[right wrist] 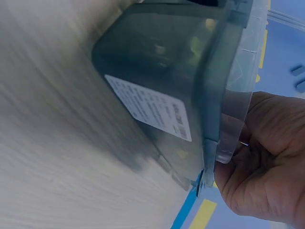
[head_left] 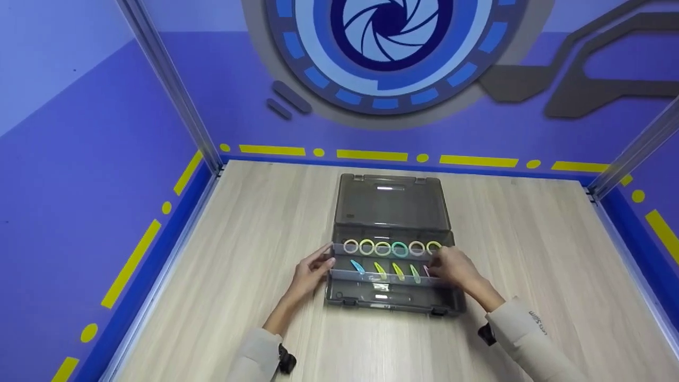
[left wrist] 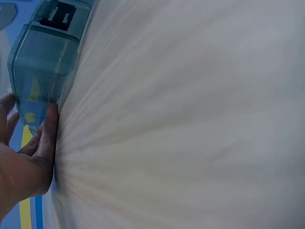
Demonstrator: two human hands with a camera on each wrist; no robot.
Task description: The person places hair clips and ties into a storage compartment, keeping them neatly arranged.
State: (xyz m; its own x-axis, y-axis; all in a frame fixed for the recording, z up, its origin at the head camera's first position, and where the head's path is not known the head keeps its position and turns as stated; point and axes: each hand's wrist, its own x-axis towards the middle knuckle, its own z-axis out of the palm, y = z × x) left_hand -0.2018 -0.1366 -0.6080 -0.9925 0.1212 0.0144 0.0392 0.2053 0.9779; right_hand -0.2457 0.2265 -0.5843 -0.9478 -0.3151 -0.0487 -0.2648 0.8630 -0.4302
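Observation:
A smoky see-through storage box [head_left: 395, 310] stands with its lid [head_left: 392, 201] tipped back. Across it runs a clear tray [head_left: 339, 275]. Its back row holds several ring-shaped hair ties, among them a teal hair tie [head_left: 393, 251]. In front lie a blue hair clip [head_left: 358, 266], a yellow hair clip [head_left: 380, 270], another yellow hair clip [head_left: 398, 271] and a green hair clip [head_left: 415, 274]. My right hand [head_left: 455, 266] pinches a pink hair clip [head_left: 426, 270] at the tray's right end, fingertips partly hidden. With straight fingers, my left hand [head_left: 308, 273] touches the box's left side.
The box rests on a pale wood-grain table [head_left: 254, 223]. Blue printed panels rise at the back and sides, with a metal post [head_left: 180, 101] at the back left corner. A white label [right wrist: 150, 109] is on the box's outside wall. Dark latches [head_left: 439, 312] line its front edge.

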